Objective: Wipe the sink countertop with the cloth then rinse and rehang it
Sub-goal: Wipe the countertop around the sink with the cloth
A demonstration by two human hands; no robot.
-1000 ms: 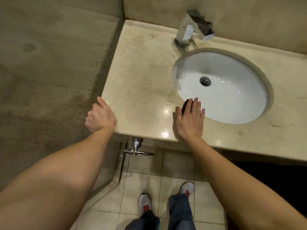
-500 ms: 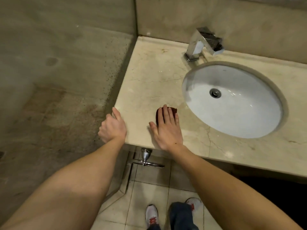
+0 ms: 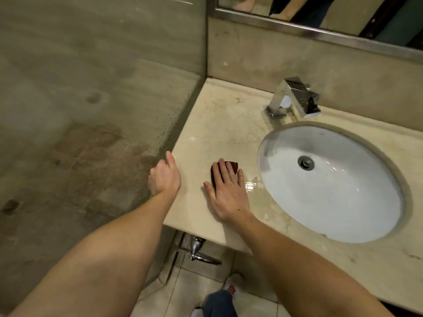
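Right hand (image 3: 226, 191) presses flat on the dark red cloth (image 3: 230, 167), at nine o'clock from the white oval sink (image 3: 332, 213); left hand (image 3: 163, 178), loosely curled and empty, rests at the beige marble tabletop (image 3: 219, 124) edge.

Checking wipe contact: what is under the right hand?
A dark red cloth lies under the right hand, flat on the countertop. Only its far edge and left side show past the fingers; the rest is covered.

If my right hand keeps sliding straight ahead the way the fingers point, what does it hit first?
The right hand lies flat on the dark cloth, fingers aimed at the back wall. Ahead looks like bare countertop; the faucet sits off to the right, so probably the wall first.
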